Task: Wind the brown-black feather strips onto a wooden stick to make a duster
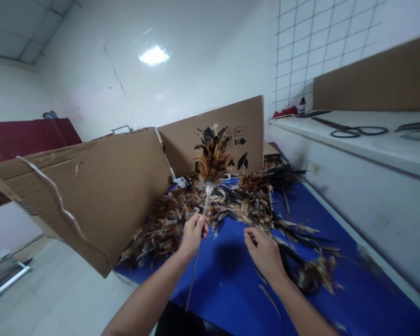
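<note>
My left hand (pixel 192 234) is closed around the thin stick of a feather duster (pixel 213 158), which stands nearly upright above the blue tabletop (pixel 227 275). Brown and black feathers fan out at its top, bound with something white beneath them. The lower end of the stick slants down past my wrist. To the right, my right hand (pixel 264 252) hovers apart from the duster with fingers curled and thumb pressed in; whatever they hold, if anything, is too small to make out. Behind both hands spreads a heap of loose feathers (pixel 164 228).
Cardboard panels (pixel 126 186) wall the table's left and back. A bundle of dark feathers (pixel 273 177) lies at the back right. On the white ledge (pixel 350 144) at the right rest black scissors (pixel 359 130) and a small bottle (pixel 302 106). A wire grid (pixel 308 51) is on the wall.
</note>
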Demonstrator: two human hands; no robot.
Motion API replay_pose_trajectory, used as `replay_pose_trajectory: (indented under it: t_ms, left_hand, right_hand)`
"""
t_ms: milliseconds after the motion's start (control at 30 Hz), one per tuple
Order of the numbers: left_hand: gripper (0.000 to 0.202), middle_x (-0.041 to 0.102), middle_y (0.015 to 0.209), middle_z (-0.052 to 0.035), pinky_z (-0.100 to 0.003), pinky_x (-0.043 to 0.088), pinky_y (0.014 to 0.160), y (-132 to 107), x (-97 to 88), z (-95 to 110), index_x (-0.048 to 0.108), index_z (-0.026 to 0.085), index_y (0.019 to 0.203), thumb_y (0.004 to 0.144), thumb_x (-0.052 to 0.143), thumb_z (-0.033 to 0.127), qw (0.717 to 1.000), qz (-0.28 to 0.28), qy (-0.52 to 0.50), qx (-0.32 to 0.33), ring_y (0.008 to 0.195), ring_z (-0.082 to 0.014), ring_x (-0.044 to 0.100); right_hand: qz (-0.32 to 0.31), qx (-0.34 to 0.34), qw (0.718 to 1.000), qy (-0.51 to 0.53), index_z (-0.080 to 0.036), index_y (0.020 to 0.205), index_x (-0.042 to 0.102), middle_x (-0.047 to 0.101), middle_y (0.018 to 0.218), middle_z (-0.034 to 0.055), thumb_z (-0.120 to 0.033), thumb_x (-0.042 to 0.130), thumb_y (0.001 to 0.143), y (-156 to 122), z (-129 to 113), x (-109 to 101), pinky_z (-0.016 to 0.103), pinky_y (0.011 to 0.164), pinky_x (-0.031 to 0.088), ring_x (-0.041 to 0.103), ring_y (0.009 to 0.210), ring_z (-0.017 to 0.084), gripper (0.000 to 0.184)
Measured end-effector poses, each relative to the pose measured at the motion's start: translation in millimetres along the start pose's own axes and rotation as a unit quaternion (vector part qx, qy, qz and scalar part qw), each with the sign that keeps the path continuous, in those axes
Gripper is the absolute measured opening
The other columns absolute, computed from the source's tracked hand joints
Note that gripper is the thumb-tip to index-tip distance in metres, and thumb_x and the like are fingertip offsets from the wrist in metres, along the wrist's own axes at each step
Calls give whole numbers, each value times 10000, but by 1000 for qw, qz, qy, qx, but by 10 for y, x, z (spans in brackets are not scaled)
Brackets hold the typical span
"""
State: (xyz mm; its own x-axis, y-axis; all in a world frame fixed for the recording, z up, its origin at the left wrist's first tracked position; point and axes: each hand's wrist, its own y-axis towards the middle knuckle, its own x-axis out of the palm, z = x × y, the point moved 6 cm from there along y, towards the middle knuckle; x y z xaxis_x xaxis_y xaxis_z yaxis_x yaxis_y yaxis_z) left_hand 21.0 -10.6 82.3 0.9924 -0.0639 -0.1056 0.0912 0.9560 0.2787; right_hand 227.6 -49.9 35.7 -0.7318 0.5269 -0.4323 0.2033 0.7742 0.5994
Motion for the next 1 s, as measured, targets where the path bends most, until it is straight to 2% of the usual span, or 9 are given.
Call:
replay_pose_trajectory:
  t_ms: [267, 400, 500, 667, 800, 1000]
  left_hand:
    - [335, 393, 504, 68, -163, 203, 353, 671, -142, 155, 526, 153, 719, 794, 471, 475, 999, 14, 32, 23, 355, -29, 289]
    - [269, 416, 524, 60, -157, 224, 368, 907, -200, 227, 528, 151, 718, 781, 497, 411, 997, 42, 46, 52, 381, -31, 323]
    - [233, 426, 550, 61, -159, 236, 373, 1017, -120, 250, 503, 161, 738, 790, 466, 385, 995, 61, 51, 67, 385, -34, 336]
    - [185, 435, 558, 61, -161, 276, 404, 1221, 159, 285, 464, 176, 737, 803, 424, 344, 990, 70, 85, 90, 415, -48, 379]
    - [169, 472, 542, 55, -175, 315, 455, 1459, 310, 327, 489, 181, 716, 802, 422, 310, 980, 61, 155, 109, 438, -64, 408]
    - [200, 519, 553, 40, -202, 354, 540, 1801, 400, 367, 526, 186, 678, 814, 406, 269, 954, 25, 267, 136, 486, -84, 448]
  right_hand:
    - [-48, 17, 999, -1, -214, 861, 576, 640, 824, 38, -264, 404, 842, -13, 70, 89, 309, 715, 449, 608, 747, 185, 180]
    - [-60, 18, 998, -13, -217, 850, 576, 641, 821, 29, -246, 406, 833, -4, 68, 98, 296, 712, 442, 610, 746, 178, 173]
    - [-67, 18, 997, -22, -221, 833, 579, 644, 797, 23, -231, 409, 824, -6, 52, 99, 279, 694, 441, 613, 730, 172, 170]
    - [-67, 8, 997, -46, -215, 817, 586, 651, 793, 28, -205, 396, 826, -6, 34, 80, 270, 668, 444, 620, 712, 169, 190]
    - [-75, 8, 995, -58, -213, 810, 584, 639, 789, 18, -162, 394, 819, 1, 28, 81, 253, 661, 440, 617, 708, 156, 197]
    - [-104, 18, 990, -97, -215, 778, 571, 615, 768, 2, -122, 408, 816, -14, -12, 96, 233, 637, 402, 599, 672, 138, 192]
